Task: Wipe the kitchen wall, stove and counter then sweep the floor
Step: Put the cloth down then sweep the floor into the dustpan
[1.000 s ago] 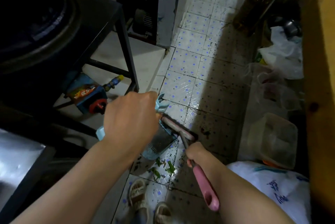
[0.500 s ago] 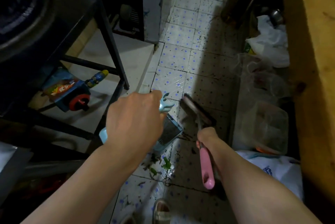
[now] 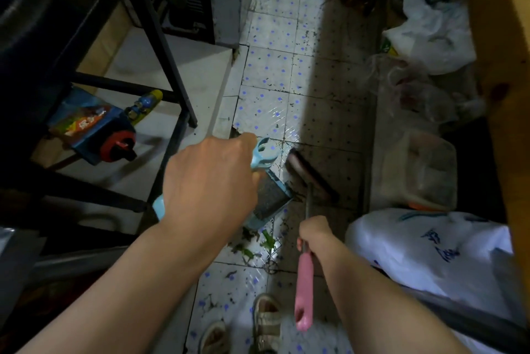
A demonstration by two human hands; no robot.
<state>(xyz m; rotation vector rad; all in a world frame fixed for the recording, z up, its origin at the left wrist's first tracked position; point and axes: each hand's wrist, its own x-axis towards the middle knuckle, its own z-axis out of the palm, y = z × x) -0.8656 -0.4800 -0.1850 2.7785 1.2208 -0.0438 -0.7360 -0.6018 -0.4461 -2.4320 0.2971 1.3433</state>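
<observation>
My broom [image 3: 311, 178] sits just right of the frame's centre, its dark head lying on the tiled floor [image 3: 272, 72] and its thin shaft running down to a pink handle [image 3: 304, 290] in the lower middle. My right hand [image 3: 314, 234] is curled round the shaft just above the pink grip. Just left of the broom head is the light blue dustpan [image 3: 272, 199], its mouth tilted toward the bristles and its lip near the floor. My left hand [image 3: 210, 181], in the centre of the frame, is wrapped round the dustpan's blue handle, knuckles up. Green leaf scraps [image 3: 258, 244] and dark specks lie on the tiles below the pan, between my arms. My sandalled feet [image 3: 266, 322] show at the bottom edge. To the left stands a black metal stand [image 3: 163, 47], with a blue canister with a red cap [image 3: 94, 130] beneath it. At the right are a clear plastic container [image 3: 427, 170], a white printed sack [image 3: 430, 256] below it, and white plastic bags [image 3: 430, 35] in the upper right.
</observation>
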